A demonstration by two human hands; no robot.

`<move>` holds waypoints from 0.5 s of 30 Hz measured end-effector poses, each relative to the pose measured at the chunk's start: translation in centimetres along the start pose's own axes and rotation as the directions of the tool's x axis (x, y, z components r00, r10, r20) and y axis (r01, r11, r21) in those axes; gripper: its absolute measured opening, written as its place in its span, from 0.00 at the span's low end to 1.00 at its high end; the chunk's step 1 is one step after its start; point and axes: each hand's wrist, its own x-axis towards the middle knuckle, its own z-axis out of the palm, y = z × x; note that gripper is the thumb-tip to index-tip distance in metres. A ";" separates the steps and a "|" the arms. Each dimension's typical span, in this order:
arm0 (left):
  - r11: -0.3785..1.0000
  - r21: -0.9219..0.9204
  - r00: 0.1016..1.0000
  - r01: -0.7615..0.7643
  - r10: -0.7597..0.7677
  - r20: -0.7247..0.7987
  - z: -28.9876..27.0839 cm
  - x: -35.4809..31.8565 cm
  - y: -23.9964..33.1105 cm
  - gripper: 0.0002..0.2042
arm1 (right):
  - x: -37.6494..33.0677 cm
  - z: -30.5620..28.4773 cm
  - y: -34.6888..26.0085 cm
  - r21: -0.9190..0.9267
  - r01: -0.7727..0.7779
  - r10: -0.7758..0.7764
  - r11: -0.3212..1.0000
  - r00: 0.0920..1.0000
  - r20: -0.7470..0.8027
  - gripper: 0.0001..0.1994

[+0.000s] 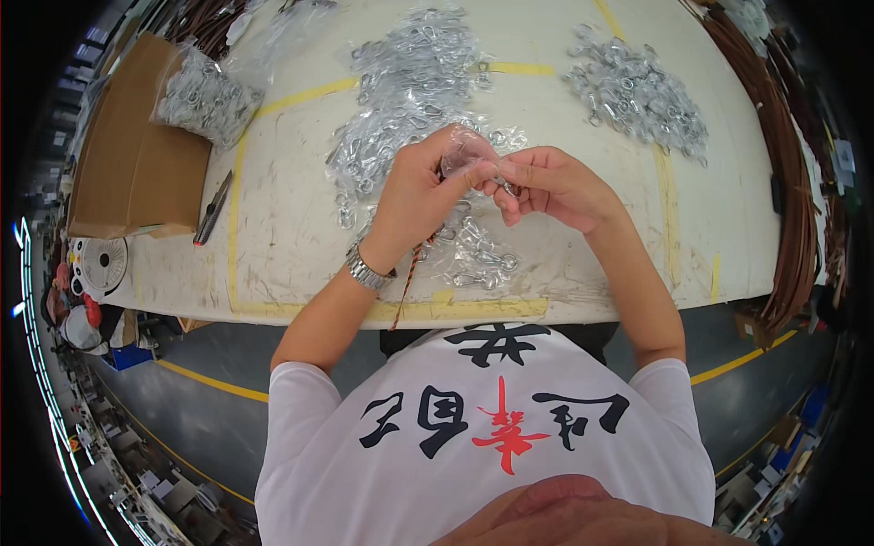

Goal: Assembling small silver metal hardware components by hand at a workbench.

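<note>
Above the near middle of the table, my two hands meet. Both my left hand (437, 177) and my right hand (557, 187) are closed on a small clear plastic bag (466, 148), pinching it between thumbs and fingers. A bit of shiny metal shows at the fingers, and the rest is hidden. Just beyond lies a large heap of clear bags with metal snap hooks (401, 100). Closer to me, beneath the hands, are a few more bagged hooks (478, 259). A wristwatch (366, 267) and a reddish braided cord (407, 284) are at my left wrist.
A second pile of bagged hooks (637, 96) lies at the far right. On the left stand a cardboard box (137, 155), a full plastic bag of hooks (208, 98), a utility knife (214, 209) and a small fan (102, 264). Brown strips (790, 200) hang over the right edge.
</note>
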 end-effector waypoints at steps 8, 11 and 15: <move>0.986 0.169 0.994 0.003 -0.021 0.104 -1.5 0.6 0.1 0.08 | 0.2 0.3 0.9 0.089 0.014 -0.004 0.996 0.995 -0.102 0.14; 0.976 0.204 0.988 0.083 -0.107 0.110 -2.3 1.0 0.6 0.10 | 0.0 0.4 0.6 0.021 0.059 -0.054 0.998 0.979 -0.195 0.14; 0.924 0.368 0.991 0.106 -0.129 0.038 -3.6 1.4 -0.3 0.15 | 0.2 1.0 0.5 -0.190 0.173 -0.236 0.966 0.892 -0.385 0.11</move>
